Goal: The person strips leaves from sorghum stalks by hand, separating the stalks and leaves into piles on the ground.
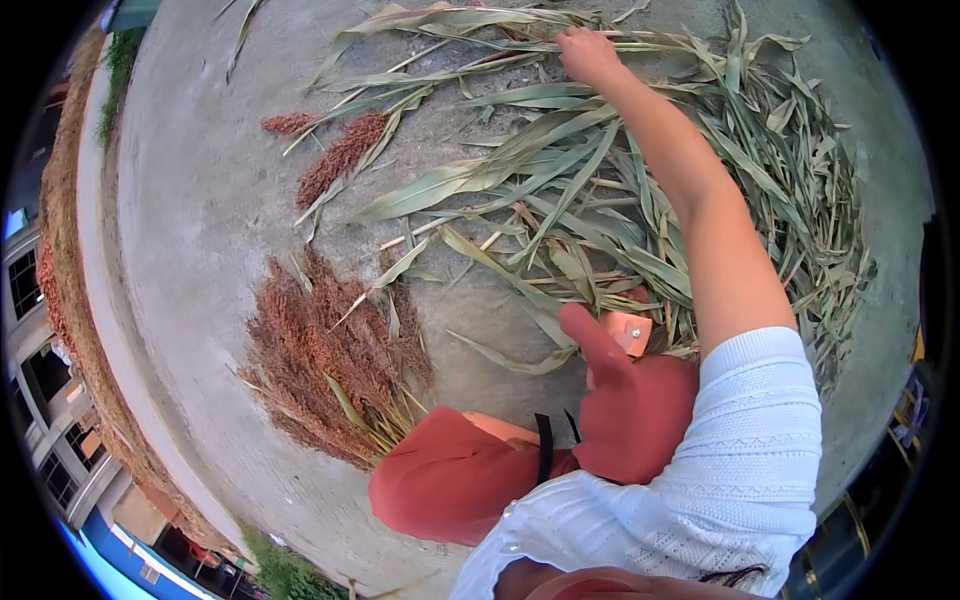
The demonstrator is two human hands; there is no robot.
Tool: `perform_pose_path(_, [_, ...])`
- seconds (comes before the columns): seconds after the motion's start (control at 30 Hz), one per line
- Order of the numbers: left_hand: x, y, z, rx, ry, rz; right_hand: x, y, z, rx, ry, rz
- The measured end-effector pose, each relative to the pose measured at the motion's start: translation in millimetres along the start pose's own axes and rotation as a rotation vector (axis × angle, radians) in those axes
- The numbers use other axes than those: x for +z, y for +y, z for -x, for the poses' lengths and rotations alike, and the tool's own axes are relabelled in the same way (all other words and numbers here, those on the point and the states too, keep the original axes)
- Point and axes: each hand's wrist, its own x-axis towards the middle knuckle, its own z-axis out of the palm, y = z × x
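My right hand (588,56) reaches far out to the top of the view, its fingers closed around a sorghum stalk among long green leaves. Cut stalks with leaves (560,165) lie spread below it and form a thick pile (790,170) on the right. Two reddish-brown seed heads, one of them a full sorghum head (342,155), rest on the concrete to the left. A large bunch of sorghum heads (320,350) lies beside my knee, its cut stems toward me. My left hand is out of sight.
My knees in red trousers (440,485) are bent low over the concrete floor (215,230). An orange sandal (628,333) shows by the leaves. A pale kerb (110,270) runs along the left, with buildings (50,400) beyond it.
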Motion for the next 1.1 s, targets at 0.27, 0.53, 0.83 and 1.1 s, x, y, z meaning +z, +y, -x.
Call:
perform_pose_path(0.27, [132, 13, 257, 0.131, -0.541, 0.081, -9, -25, -7, -0.205, 0.368, -0.238])
perform_pose_path(0.53, [248, 26, 380, 0.454, -1.116, -0.438, -163, -108, 55, -0.323, -0.144, -0.857])
perform_pose_path(0.83, [102, 364, 346, 0.4, -1.397, 1.307, -162, -241, 88, -0.709, -0.808, -1.265])
perform_pose_path(1.1, [100, 480, 362, 0.264, -1.093, 1.546, -206, -297, 106, -0.331, -0.84, -1.411])
